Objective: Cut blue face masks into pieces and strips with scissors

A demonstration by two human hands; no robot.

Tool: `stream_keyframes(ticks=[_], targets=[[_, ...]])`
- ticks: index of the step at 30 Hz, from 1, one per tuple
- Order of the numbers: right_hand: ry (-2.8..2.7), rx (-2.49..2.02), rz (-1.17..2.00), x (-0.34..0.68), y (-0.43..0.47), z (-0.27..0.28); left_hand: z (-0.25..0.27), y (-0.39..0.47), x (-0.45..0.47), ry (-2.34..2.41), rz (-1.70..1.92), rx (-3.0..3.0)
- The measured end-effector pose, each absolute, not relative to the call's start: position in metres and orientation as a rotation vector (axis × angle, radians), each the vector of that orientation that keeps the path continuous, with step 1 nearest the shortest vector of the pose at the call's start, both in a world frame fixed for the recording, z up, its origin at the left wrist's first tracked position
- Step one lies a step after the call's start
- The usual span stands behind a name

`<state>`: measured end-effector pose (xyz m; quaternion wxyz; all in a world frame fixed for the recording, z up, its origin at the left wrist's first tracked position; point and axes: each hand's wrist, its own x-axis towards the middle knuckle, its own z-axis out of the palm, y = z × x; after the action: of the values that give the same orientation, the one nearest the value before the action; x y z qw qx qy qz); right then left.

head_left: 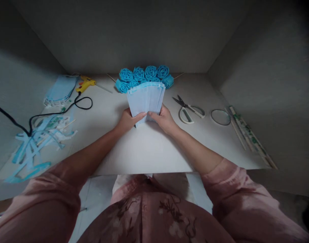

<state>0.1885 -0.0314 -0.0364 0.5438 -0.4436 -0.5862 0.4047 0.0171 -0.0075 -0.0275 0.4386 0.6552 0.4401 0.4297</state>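
A stack of pale blue face masks [145,99] is held upright above the white table, fanned a little wider at its top edge. My left hand [129,119] grips its lower left side, thumb across the front. On the lower right side my right hand [164,118] grips it the same way, the two thumbs nearly meeting. The fingers behind the stack are hidden. Just beyond lie several blue rolled flowers [151,73] in two rows, with thin sticks poking out at both ends. The masks cover part of the front row.
Scissors [186,108], a ring-shaped roll [220,117] and wrapped sticks [253,136] lie on the right. At left are a yellow glue gun [85,83] with a black cord, more masks [60,88] and a heap of cut strips [40,141]. Grey walls [134,33] enclose the table.
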Motion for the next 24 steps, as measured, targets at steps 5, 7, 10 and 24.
stream_keyframes(ticks=[5, 7, 10, 24], targets=[[-1.439, -1.05, 0.941, 0.187, -0.038, -0.028, -0.025, -0.011, 0.017, 1.133, 1.049, 1.612], [-1.444, -1.053, 0.917, 0.186, -0.038, -0.024, -0.027, -0.01, 0.017, 1.14, 1.06, 1.565], [-1.415, -1.009, 0.896, 0.188, -0.037, -0.02, -0.03, -0.007, 0.016, 1.107, 1.093, 1.444], [-1.325, -1.128, 0.772, 0.189, -0.039, -0.011, -0.028, -0.009, 0.019, 0.857, 1.066, 1.417]])
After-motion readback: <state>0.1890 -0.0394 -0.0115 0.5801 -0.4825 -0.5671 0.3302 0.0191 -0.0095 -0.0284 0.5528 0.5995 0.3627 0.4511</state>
